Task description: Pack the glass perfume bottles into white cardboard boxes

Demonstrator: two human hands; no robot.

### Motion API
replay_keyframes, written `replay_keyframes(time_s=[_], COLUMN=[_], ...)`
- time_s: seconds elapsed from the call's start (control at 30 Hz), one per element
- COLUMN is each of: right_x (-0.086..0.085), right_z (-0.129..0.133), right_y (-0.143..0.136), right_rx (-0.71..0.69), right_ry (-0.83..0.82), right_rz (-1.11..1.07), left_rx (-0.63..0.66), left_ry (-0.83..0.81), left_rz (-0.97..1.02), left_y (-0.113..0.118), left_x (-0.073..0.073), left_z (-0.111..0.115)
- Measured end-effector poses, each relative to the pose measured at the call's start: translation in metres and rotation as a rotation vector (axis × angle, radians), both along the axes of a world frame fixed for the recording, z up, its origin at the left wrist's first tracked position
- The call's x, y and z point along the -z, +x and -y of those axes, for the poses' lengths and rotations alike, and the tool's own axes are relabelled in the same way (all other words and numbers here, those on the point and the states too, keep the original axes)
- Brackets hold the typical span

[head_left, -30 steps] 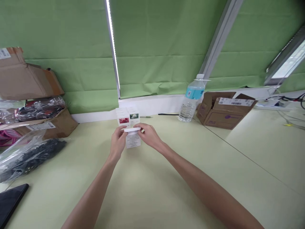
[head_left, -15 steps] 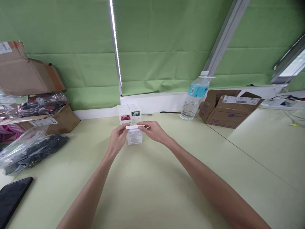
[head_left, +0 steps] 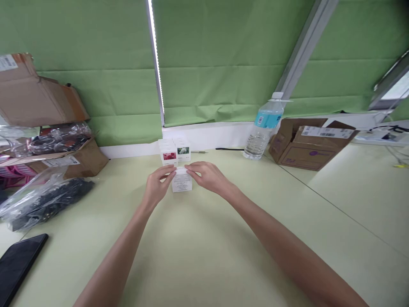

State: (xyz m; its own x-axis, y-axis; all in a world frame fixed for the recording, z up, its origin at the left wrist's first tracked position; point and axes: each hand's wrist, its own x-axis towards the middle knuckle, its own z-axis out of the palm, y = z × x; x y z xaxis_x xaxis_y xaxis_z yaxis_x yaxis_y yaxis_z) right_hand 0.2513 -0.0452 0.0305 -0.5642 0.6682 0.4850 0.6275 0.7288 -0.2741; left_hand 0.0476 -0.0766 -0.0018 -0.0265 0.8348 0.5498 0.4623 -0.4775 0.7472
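Note:
A small white box with lines of small print on its front stands upright between my two hands. My left hand pinches its upper left edge between thumb and fingers. At the upper right edge, my right hand has thumb and fingertips closed on it. Just behind are rows of similar white boxes; one at the front has a red flower picture, and beside it another shows a white flower picture. My fingers partly cover the top of the held box.
A pen and a thin black strip lie near the wall. To the right stand a water bottle and an open carton. At left are stacked cartons, a plastic bag of dark items and a phone.
The white strip along the top of the box, raised before, now lies lower between my fingertips. Both hands keep their hold, and the view has shifted slightly.

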Motion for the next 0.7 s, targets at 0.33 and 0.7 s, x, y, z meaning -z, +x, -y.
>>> replay_keyframes(time_s=[0.33, 0.7], right_x=[0.01, 0.018], right_z=[0.01, -0.002], right_y=[-0.008, 0.007], right_rx=[0.093, -0.015], right_ry=[0.134, 0.265], right_rz=[0.063, 0.094], left_rx=[0.044, -0.003], left_ry=[0.096, 0.16], left_rz=[-0.132, -0.175], left_y=[0.0, -0.005], left_x=[0.004, 0.003], left_z=[0.002, 0.0])
